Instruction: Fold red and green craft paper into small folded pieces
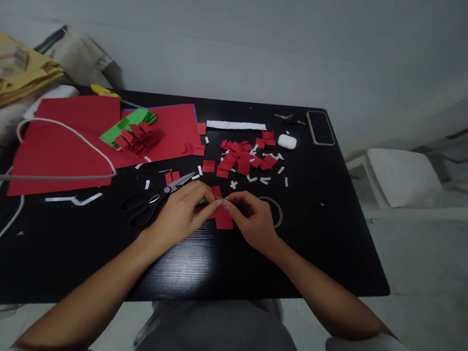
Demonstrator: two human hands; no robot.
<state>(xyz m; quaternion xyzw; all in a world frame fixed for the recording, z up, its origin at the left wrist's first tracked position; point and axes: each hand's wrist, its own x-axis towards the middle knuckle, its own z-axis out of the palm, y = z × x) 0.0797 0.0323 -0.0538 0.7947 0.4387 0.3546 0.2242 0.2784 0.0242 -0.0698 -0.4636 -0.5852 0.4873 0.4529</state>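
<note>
My left hand [186,207] and my right hand [252,218] meet over the front middle of the table. Thumb and forefinger are pinched together on each, and the fingertips almost touch. A thin sliver shows between them, too small to name. Red paper pieces [225,219] lie just beneath the fingertips, and a bit of green peeks out beside my left fingers. Black-handled scissors [149,203] rest partly behind my left hand, blades pointing up and right. Behind my right hand curves a grey loop of cord or wire [279,209], partly covered.
Small folded red papers [243,165] and white scraps lie beyond my hands, near a white strip [236,125]. Large red sheets [64,150] with a folded green paper [129,125] and white cables occupy the left. A phone [320,128], keys [290,118] and white case [286,142] sit back right.
</note>
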